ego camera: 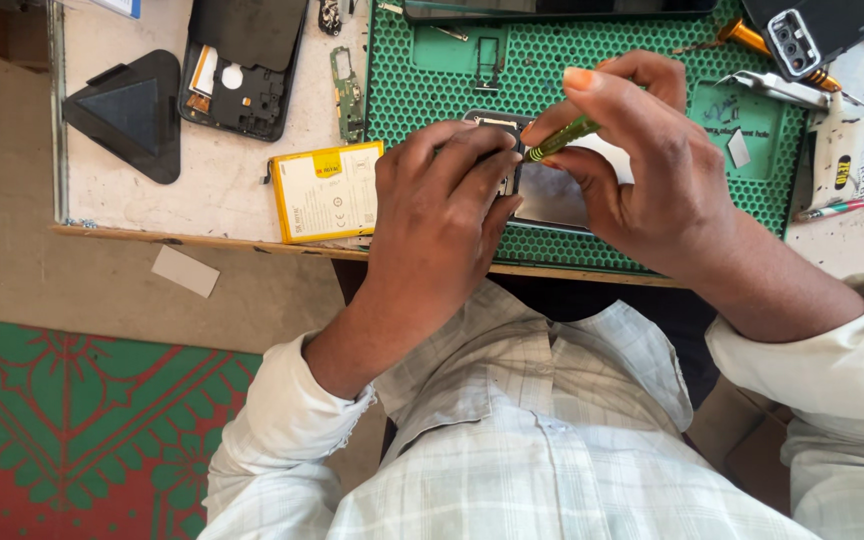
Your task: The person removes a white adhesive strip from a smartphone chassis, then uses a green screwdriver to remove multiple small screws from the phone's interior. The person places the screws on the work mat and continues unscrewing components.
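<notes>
An opened phone (pixel 552 190) lies on a green honeycomb work mat (pixel 432 90) at the near edge of the bench. My left hand (pixel 442 210) presses down on the phone's left end, covering it. My right hand (pixel 642 160) pinches a thin green screwdriver (pixel 560 139) between thumb and fingers, its tip pointed down at the phone's upper left corner beside my left fingertips. Most of the phone's body is hidden under both hands.
A yellow-edged white battery (pixel 328 190) lies left of the mat. A black phone frame (pixel 242 65), a small green circuit board (pixel 349 92) and a black triangular pick (pixel 130 112) sit further left. Another phone back (pixel 817 35), tweezers (pixel 767 88) and a glue tube (pixel 836 160) crowd the right.
</notes>
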The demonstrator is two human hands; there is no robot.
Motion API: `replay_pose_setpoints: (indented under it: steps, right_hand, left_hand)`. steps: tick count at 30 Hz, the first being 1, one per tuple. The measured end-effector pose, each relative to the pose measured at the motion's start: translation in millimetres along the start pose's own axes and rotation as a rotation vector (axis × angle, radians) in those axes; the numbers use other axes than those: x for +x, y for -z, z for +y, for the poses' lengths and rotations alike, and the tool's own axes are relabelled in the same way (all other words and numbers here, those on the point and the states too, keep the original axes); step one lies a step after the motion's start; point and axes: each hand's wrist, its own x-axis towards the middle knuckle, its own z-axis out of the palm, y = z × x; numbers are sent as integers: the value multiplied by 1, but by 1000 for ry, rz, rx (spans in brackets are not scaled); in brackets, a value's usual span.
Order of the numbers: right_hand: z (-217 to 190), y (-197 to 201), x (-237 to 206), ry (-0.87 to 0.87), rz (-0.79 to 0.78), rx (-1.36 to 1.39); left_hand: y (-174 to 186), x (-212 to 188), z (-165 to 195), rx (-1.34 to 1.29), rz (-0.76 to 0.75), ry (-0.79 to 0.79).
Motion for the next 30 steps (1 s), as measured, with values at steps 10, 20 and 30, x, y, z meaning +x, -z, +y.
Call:
replay_pose_setpoints:
  steps: [10, 20, 30]
  right_hand:
    - [1, 5, 2, -5, -66, -22]
    - [2, 3, -2, -7, -55, 26]
    - [2, 5, 0, 59, -76, -9]
  left_hand:
    - [-1, -2, 0, 23, 15, -15]
    - [-1, -2, -1, 11, 7, -8]
    - [-3, -2, -4, 10, 10, -7]
